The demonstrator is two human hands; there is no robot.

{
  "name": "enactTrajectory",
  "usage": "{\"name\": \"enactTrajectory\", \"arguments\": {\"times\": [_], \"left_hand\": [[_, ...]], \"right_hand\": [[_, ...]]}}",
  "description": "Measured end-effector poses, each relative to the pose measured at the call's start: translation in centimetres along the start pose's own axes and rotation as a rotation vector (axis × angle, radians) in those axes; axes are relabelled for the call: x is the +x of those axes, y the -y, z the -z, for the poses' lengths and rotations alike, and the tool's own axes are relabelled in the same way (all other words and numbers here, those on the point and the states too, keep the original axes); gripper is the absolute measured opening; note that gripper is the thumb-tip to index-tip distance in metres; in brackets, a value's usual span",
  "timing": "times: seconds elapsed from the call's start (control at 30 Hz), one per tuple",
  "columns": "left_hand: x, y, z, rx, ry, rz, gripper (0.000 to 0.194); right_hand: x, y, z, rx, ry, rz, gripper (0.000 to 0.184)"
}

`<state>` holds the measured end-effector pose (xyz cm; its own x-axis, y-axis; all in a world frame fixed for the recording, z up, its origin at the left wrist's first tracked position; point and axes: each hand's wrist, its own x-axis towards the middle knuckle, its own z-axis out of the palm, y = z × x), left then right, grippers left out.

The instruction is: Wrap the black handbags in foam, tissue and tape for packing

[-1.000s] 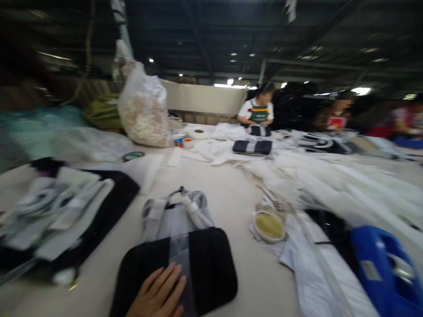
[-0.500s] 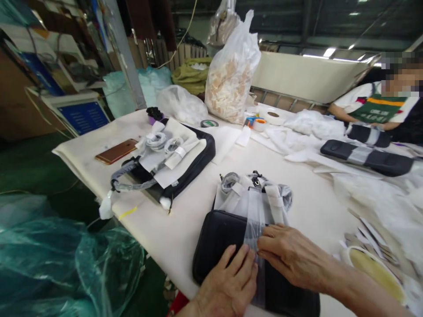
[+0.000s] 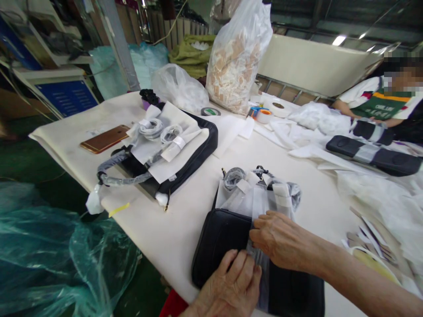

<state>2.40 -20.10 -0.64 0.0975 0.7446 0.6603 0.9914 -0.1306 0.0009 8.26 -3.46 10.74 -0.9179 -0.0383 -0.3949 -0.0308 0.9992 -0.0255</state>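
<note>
Left hand (image 3: 231,284) curled since earlier, on black bag (image 3: 220,240); right hand (image 3: 280,240), 2 o'clock from left, on clear strip (image 3: 264,295); contacts partly hidden, can't tell either grip.

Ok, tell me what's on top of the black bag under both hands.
A clear plastic strip crosses the black bag, with the left hand and right hand over it. Whatever lies directly beneath the hands is covered.

The nearest black bag (image 3: 223,237) looks smooth, matt, leather-like, its band (image 3: 265,275) glossy plastic, the green sheeting (image 3: 95,259) crinkled plastic.
</note>
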Motion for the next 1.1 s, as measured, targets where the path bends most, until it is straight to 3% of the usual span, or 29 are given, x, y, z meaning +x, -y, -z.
{"name": "enactTrajectory", "arguments": {"times": [0.1,0.17,0.33,0.47,0.6,0.87,1.1], "left_hand": [[0.0,-0.1,0.0,-0.002,-0.058,0.013,0.026],[0.1,0.0,0.3,0.009,-0.016,-0.015,0.026],[0.4,0.4,0.9,0.056,0.113,-0.103,0.027],[0.4,0.5,0.8,0.056,0.102,-0.113,0.029],[0.4,0.3,0.7,0.064,0.092,-0.115,0.028],[0.2,0.3,0.4,0.041,0.114,-0.103,0.028],[0.2,0.3,0.5,0.031,0.121,-0.114,0.028]], "right_hand": [[0.1,0.2,-0.3,-0.040,-0.043,-0.018,0.017],[0.3,0.3,-0.1,-0.056,-0.045,-0.027,0.015],[1.1,0.2,1.9,0.005,0.105,-0.189,0.016],[1.3,0.1,3.1,0.142,0.177,-0.302,0.012],[0.8,0.4,3.0,0.123,0.131,-0.279,0.017],[0.1,1.0,2.7,-0.022,0.088,-0.099,0.028],[0.3,0.4,1.6,-0.089,-0.031,-0.178,0.029]]}}
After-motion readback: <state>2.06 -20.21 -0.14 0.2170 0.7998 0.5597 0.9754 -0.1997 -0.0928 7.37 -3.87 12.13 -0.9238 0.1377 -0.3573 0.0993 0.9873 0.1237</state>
